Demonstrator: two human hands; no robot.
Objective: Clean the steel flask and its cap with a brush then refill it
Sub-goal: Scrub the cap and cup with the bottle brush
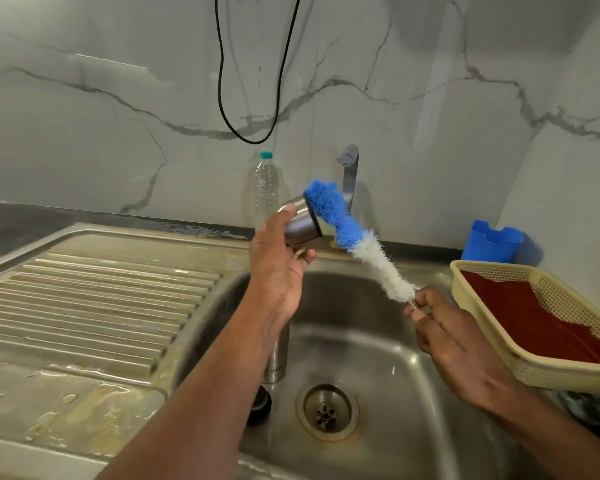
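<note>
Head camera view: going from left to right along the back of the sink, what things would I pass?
Ribbed draining board → clear plastic bottle → steel cap in the left hand → blue-and-white brush → right hand → blue plastic holder → yellow basket.

Light even, moderately bright, daylight-like; source off frame, cannot tell where. Soft glare streak on marble wall (111, 60) upper left. Wet sheen on drainboard (94, 292) and counter (49, 393); bright highlights inside sink (378, 358) basin. Tap (349, 174) throws faint shadow right onto wall. Blue holder (492, 241) casts soft shadow right. Wide-angle bend: counter edge and basket (534, 372) curve near borders. Brush (354, 237) bristles slightly soft; forearms blurred at bottom edge.
</note>
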